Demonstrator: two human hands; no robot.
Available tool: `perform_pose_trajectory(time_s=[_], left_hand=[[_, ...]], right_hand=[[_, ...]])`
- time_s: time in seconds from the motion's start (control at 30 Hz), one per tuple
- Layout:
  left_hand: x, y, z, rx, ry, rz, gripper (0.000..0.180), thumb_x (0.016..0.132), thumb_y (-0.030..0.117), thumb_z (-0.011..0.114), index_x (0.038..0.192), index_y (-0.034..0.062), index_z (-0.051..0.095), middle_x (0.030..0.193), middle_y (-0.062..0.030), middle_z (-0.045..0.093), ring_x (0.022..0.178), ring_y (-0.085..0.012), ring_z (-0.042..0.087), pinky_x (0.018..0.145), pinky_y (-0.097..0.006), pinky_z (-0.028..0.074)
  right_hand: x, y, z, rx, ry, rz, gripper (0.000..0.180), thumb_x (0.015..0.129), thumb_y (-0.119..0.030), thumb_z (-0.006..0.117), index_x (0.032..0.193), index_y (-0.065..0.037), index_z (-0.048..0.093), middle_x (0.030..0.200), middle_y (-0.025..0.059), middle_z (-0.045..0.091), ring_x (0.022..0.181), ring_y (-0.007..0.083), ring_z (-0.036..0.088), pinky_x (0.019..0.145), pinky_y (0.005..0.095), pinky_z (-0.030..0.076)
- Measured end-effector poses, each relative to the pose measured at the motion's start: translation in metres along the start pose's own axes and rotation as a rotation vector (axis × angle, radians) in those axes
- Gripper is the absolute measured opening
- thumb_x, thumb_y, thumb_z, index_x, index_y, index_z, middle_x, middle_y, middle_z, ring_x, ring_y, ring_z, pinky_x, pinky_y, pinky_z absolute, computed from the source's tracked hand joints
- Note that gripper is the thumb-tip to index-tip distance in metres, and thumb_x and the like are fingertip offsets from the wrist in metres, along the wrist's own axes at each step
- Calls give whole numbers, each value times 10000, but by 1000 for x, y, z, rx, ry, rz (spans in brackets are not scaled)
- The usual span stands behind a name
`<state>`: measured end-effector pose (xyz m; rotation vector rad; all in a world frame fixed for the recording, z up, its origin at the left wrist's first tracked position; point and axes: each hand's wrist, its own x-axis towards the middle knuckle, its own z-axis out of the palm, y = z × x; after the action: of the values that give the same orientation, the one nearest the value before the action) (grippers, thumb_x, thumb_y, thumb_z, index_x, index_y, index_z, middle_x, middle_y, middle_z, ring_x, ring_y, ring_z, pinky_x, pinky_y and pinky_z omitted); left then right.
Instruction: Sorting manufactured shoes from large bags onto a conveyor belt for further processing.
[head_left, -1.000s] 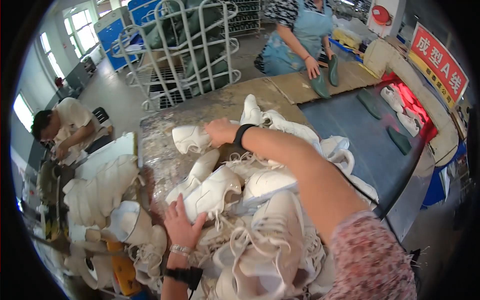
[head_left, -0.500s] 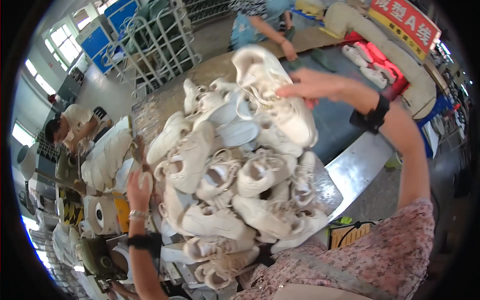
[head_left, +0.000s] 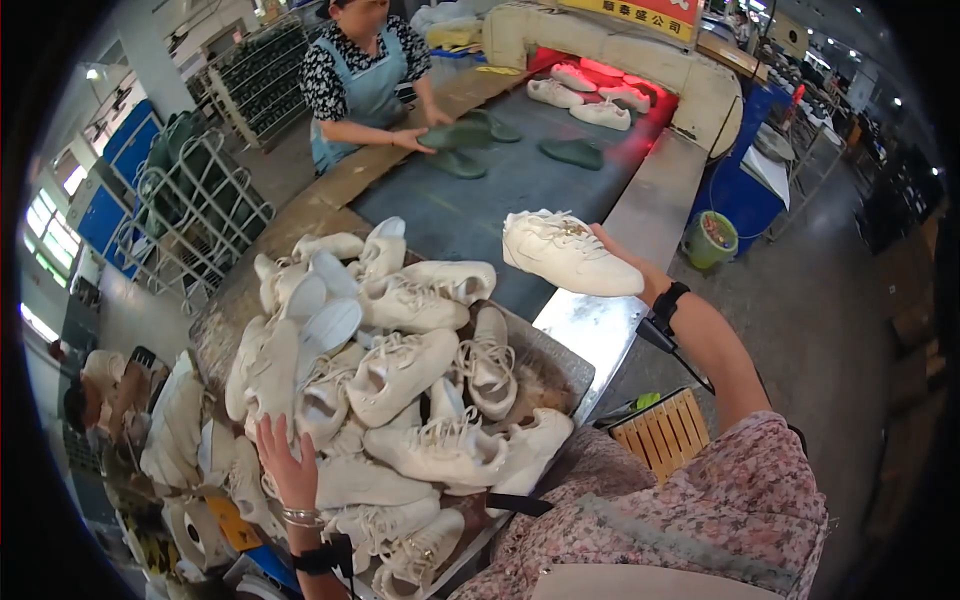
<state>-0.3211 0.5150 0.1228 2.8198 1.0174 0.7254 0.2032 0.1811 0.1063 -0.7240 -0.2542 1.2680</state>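
Right hand point(head_left: 632, 262): extended to the far right, fingers clamped on the heel end of a cream-white lace-up sneaker point(head_left: 568, 254). Sneaker held sole-down in the air, above the near edge of the grey conveyor belt point(head_left: 520, 185) and just beyond the bare metal counter edge point(head_left: 600, 335). Black wristband point(head_left: 668, 300) on the right wrist.

Left hand point(head_left: 285, 465): low at the near left, palm down, fingers spread apart and resting on the near-left part of a pile of cream-white sneakers point(head_left: 400, 385). Not closed on any single shoe. Bracelets and a black watch at the left wrist.

Pile: heaped on the counter, shoes lying at all angles, some sole-up, laces loose.

Far end of the belt: two more white sneakers point(head_left: 585, 95) under a red glow at the tunnel mouth. Dark green insoles point(head_left: 572, 152) lying flat on the belt. Co-worker in a light blue apron point(head_left: 372, 85) at the far left, both hands on green insoles.

Right of the counter: green bucket point(head_left: 710, 238) on the floor, small wooden slatted crate point(head_left: 665, 432) nearer.
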Motion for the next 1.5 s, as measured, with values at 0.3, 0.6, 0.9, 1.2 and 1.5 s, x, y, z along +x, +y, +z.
perform_pose_trajectory(time_s=[0.3, 0.6, 0.9, 1.2, 1.5], left_hand=[[36, 70, 43, 134, -120, -211, 685, 791, 213, 625, 1386, 2, 360, 1461, -229, 299, 1347, -427, 260, 1083, -506, 231], [79, 162, 132, 360, -123, -717, 479, 954, 381, 460, 1221, 2, 583, 1251, -198, 567, 1236, -333, 452, 1055, -417, 338], [100, 187, 155, 678, -102, -973, 358, 959, 303, 447, 1149, 52, 619, 1185, -161, 594, 1158, -314, 500, 984, -427, 391], [62, 137, 149, 1061, -419, -755, 272, 941, 213, 461, 1155, 80, 565, 1227, -127, 576, 1073, -294, 569, 915, -435, 442], [77, 149, 181, 247, 221, -973, 273, 934, 217, 478, 1163, 92, 559, 1231, -139, 567, 1098, -294, 551, 915, -441, 441]], right_hand=[[154, -101, -138, -283, 141, 10, 557, 993, -495, 288, 1336, -97, 473, 1267, 48, 573, 1127, 168, 571, 973, 307, 450], [442, -260, -280, -322, 22, -104, 560, 972, -511, 311, 1272, -93, 532, 1178, 52, 621, 1059, 181, 603, 902, 370, 486], [557, -181, -311, -1848, 497, -315, 725, 786, -271, 649, 1436, -277, 329, 1526, 117, 166, 1255, 415, 360, 974, 487, 387], [633, -229, -359, -2144, 797, -306, 818, 743, 0, 611, 1418, -360, 322, 1449, 118, 305, 1047, 371, 506, 853, 452, 439], [634, -298, -417, -2108, 923, -175, 841, 806, -94, 627, 1436, -455, 203, 1452, 118, 304, 1187, 393, 458, 940, 495, 432]])
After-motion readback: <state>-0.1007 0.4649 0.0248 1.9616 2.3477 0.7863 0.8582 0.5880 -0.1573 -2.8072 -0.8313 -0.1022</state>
